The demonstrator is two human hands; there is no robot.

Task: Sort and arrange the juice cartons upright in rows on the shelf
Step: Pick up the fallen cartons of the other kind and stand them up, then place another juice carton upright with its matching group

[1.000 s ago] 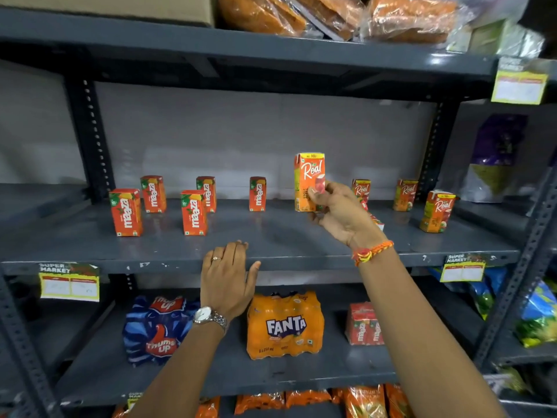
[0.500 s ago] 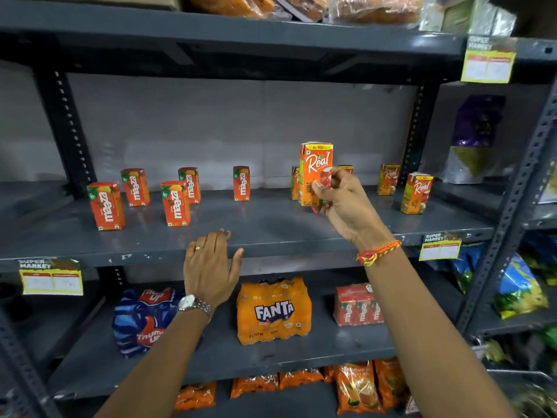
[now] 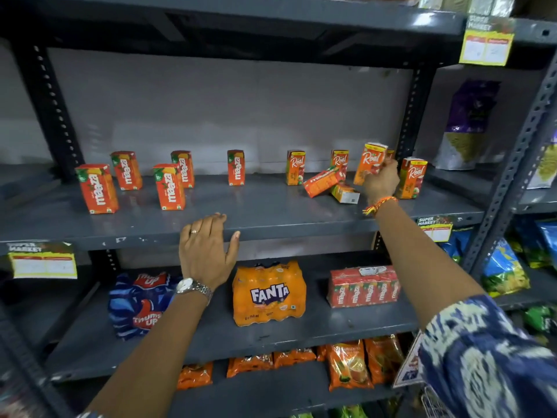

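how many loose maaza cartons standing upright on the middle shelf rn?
5 small red-orange Maaza juice cartons, all upright on the grey metal shelf: front left, back left, front centre-left, behind it, and alone mid-shelf. None seem hidden.
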